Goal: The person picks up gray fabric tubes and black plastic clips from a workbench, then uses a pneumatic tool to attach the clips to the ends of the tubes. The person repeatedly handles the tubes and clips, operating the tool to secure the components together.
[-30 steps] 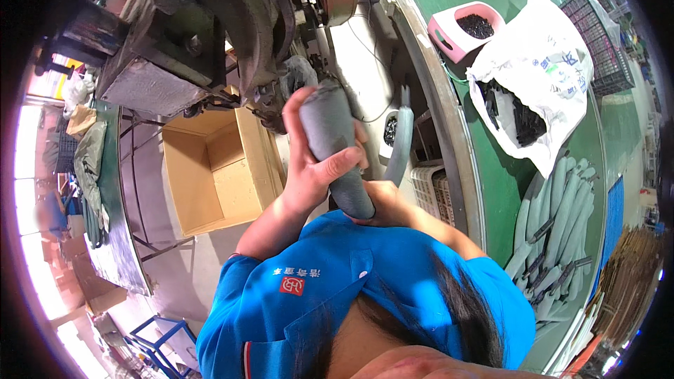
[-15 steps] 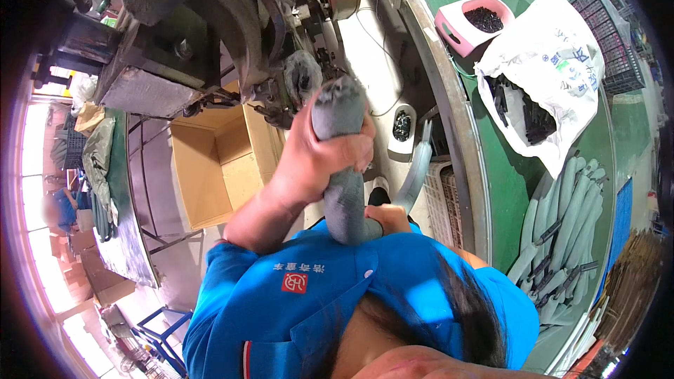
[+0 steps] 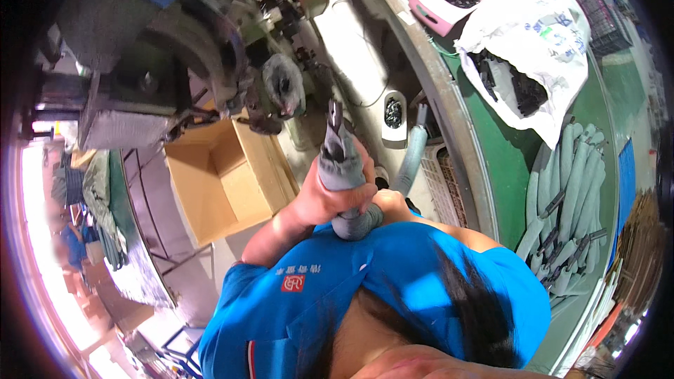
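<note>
My left hand [image 3: 324, 200] is wrapped round a grey foam-sleeved tube [image 3: 340, 174], just below its upper end. A bare, slotted metal tip [image 3: 335, 123] sticks out of the bunched foam there. Lower down, close against my chest, my right hand [image 3: 393, 205] is closed round the same bent tube, its fingers partly hidden. Beyond the right hand a second grey foam-covered length [image 3: 413, 158] angles up and away; it appears to belong to the same bent tube, though the join is hidden.
A dark machine [image 3: 161, 63] stands at the far left, above an open cardboard box [image 3: 232, 175]. On the green table [image 3: 484, 168] at right are a pink tub [image 3: 435, 14] of black parts, a white sack [image 3: 554, 35] and several grey foam-covered tubes [image 3: 569, 189]. A white container [image 3: 394, 123] sits below.
The metal tip now shows above the foam, where the sleeve covered it before. My left hand has moved down toward my chest. The view has shifted slightly.
</note>
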